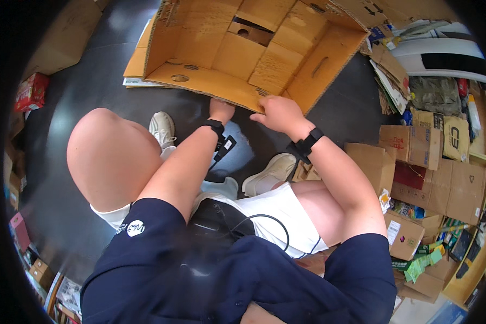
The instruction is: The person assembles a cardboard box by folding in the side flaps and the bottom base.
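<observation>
A large open cardboard box point(194, 83) stands tilted in front of me, its inside facing me, with flaps across its bottom and a gap between them. My left hand point(222, 109) is at the outside of the near wall, its fingers hidden by the box. Farther right, my right hand point(281, 114) has its fingers curled over the near rim by an oval hole, the thumb outside. Both wrists wear black straps. Flattened cardboard point(135, 62) lies beneath the box's left side. A black plug-like device on a cable point(225, 148) hangs beside my left wrist.
Cardboard boxes point(455, 190), packages and a green carton point(423, 265) are piled at the right by a wooden shelf edge point(470, 263). A large carton point(65, 36) and a red package point(31, 92) are at the upper left. My shoes point(162, 127) rest on the dark floor.
</observation>
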Motion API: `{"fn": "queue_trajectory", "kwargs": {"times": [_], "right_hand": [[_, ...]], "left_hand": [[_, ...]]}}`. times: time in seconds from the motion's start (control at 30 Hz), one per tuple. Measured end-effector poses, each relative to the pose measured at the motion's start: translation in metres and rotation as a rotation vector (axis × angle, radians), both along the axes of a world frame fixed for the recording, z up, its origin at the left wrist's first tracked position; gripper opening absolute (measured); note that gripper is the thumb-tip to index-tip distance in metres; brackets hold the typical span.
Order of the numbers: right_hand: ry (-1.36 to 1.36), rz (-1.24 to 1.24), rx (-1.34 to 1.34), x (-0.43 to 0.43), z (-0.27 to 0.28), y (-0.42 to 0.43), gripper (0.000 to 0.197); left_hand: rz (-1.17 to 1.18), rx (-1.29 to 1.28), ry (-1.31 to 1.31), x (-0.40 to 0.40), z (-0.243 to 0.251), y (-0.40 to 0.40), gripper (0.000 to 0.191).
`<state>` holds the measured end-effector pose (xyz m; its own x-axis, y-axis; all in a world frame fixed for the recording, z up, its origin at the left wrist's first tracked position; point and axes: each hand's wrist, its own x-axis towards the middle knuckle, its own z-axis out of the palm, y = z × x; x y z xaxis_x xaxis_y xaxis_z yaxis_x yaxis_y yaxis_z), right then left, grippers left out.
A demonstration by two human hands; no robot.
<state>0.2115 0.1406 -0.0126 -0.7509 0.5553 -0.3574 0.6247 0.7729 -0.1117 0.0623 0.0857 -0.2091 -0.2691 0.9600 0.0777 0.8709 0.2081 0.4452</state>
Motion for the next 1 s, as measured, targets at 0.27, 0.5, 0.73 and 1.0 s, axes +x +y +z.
{"fn": "queue_trajectory", "kwargs": {"times": [0.27, 0.5, 0.73, 1.0], "right_hand": [[0.023, 0.126, 0.397, 0.029, 0.121, 0.052, 0.037], [-0.316, 0.525, 0.732, 0.051, 0.086, 0.069, 0.009], [-0.591, 0.629, 0.672, 0.035, 0.065, 0.071, 0.01], [-0.375, 0.527, 0.545, 0.065, 0.039, 0.069, 0.006]], "left_hand": [[0.06, -0.054, -0.22, -0.004, -0.009, -0.005, 0.03], [0.36, 0.081, -1.302, -0.014, 0.026, -0.013, 0.032], [0.544, 0.007, -1.679, -0.031, 0.045, -0.018, 0.036], [0.522, 0.055, -1.723, -0.032, 0.05, -0.02, 0.032]]}}
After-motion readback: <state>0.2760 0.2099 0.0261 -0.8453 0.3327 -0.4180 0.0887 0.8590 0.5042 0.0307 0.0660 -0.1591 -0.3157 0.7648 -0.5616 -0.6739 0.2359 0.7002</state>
